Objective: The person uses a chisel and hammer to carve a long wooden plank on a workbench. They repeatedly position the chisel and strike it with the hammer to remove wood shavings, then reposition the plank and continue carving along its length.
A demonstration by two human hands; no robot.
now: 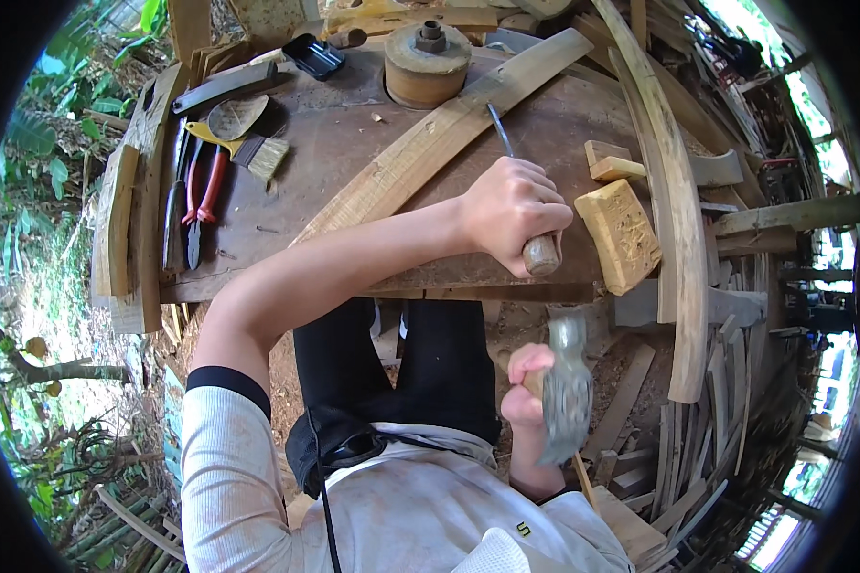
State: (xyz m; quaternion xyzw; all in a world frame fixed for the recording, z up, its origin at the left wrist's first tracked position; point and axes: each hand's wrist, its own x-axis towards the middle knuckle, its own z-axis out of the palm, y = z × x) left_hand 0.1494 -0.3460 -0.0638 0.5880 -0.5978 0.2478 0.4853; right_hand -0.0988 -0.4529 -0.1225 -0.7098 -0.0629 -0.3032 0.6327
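Observation:
My left hand is closed around a chisel, its wooden handle end showing below the fist. The narrow metal blade slants away from me, and its tip lies at the near edge of a long wooden plank. Whether the tip touches the wood, I cannot tell. That plank lies diagonally across the worktable. Lower right, beside my body, my right hand grips a hammer by its handle. The grey metal hammer head is raised below the table's front edge and slightly blurred.
Red-handled pliers, a yellow-handled brush and a black plastic tray lie on the table's left side. A round block with a bolt stands at the back. Right of my left hand sit a wood block and long curved strips.

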